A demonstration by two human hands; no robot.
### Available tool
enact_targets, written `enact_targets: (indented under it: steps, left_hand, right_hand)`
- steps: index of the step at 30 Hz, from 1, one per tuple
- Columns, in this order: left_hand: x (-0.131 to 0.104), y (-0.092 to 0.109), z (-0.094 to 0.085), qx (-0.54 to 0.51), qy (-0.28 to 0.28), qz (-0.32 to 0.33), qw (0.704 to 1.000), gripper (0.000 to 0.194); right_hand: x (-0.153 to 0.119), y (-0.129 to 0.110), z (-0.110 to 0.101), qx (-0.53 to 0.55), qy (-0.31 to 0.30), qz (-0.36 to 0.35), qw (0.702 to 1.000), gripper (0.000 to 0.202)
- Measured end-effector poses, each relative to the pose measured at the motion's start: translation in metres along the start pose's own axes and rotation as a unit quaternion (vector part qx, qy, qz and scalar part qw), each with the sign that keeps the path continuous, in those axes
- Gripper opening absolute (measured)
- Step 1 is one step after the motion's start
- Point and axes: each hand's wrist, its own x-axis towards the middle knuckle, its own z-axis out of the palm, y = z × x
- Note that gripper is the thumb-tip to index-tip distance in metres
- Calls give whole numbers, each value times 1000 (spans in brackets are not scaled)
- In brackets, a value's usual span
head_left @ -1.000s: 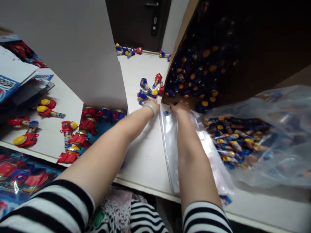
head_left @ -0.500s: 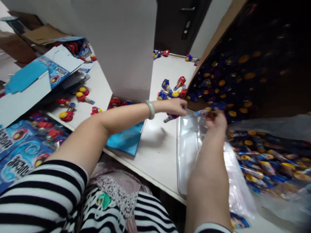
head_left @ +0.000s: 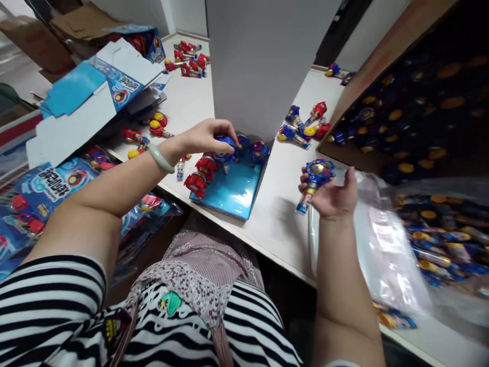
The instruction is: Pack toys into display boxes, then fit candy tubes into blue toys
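Observation:
My left hand (head_left: pixel 214 136), with a pale bangle at the wrist, grips a blue toy (head_left: pixel 226 145) from above, over the rear part of a light-blue box (head_left: pixel 233 191). Red toys (head_left: pixel 201 176) stand along the box's left side, and more blue toys (head_left: pixel 259 152) stand at its back. My right hand (head_left: pixel 332 196) is palm up to the right of the box, its fingers curled round another blue toy (head_left: pixel 320 171) with a tube-like handle pointing down toward me. That toy is clear of the table.
A grey upright panel (head_left: pixel 263 61) rises behind the box. At right lie clear plastic sleeves (head_left: pixel 376 239) and a large carton (head_left: pixel 385 56) of blue toys. Loose toys (head_left: pixel 191 61) and flattened printed boxes (head_left: pixel 80 97) are at left; packaged toys (head_left: pixel 57 188) sit lower left.
My left hand has moved left to the box and now holds a blue toy there. My right hand has come away from the carton, turned palm up with a blue toy. The view has shifted.

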Motion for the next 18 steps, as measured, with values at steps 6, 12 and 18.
enact_targets:
  steps: [6, 12, 18]
  left_hand:
    - [34, -24, 17, 61, -87, 46, 993, 29]
    - [28, -38, 17, 234, -101, 148, 955, 51]
    - [23, -54, 7, 262, -146, 169, 939, 53]
  right_hand:
    - [0, 31, 53, -34, 51, -46, 997, 46]
    - [0, 48, 55, -230, 58, -215, 947, 63]
    - [14, 65, 65, -463, 26, -366, 807, 63]
